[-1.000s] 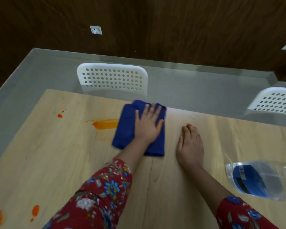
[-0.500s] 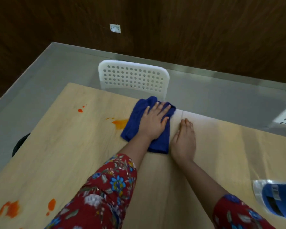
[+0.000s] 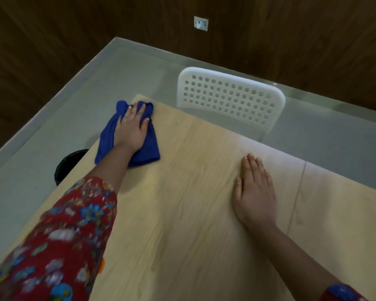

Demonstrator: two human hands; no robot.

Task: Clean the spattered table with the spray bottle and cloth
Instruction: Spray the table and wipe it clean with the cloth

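Observation:
My left hand [image 3: 131,129] presses flat on a blue cloth [image 3: 148,148] near the far left corner of the light wooden table [image 3: 193,213]. The cloth is bunched under my fingers and reaches the table's left edge. My right hand [image 3: 255,192] lies palm down on the table to the right, fingers together, holding nothing. A small orange spot [image 3: 101,266] peeks out beside my left sleeve. The spray bottle is out of view.
A white perforated chair [image 3: 228,98] stands at the table's far edge. A dark round object [image 3: 67,164] sits on the grey floor by the left edge. A dark wood wall with a white socket [image 3: 201,23] runs behind.
My left hand has slid the cloth left over the orange smear to the table's far left corner. The view has swung left, so the spray bottle has left the frame.

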